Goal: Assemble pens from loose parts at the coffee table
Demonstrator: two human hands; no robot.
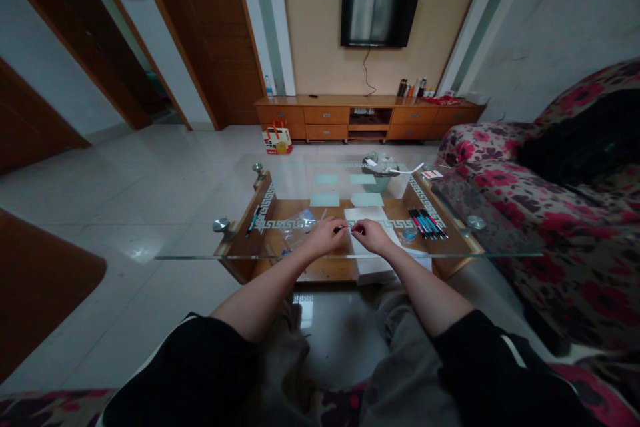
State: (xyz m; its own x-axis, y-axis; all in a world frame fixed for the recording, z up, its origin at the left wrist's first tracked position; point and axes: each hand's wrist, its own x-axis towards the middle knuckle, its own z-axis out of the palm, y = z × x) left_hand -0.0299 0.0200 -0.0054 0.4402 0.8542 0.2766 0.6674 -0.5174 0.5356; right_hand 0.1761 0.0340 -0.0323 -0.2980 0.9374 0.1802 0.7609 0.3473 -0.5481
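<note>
Head view: left hand [326, 235] pinches a dark piece [340, 228].

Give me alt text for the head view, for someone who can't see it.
A person's left hand and right hand nearly meet over a glass table, pinching small parts too tiny to identify. Pens lie to the right; beyond, a TV hangs above a low cabinet, with a floral sofa at right.

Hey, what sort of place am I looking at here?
Most likely a home living room: a flat black rectangular television hangs on the far wall, a clear glass-topped wooden coffee table stands in front, and a pink-flowered fabric sofa is on the right.
</note>
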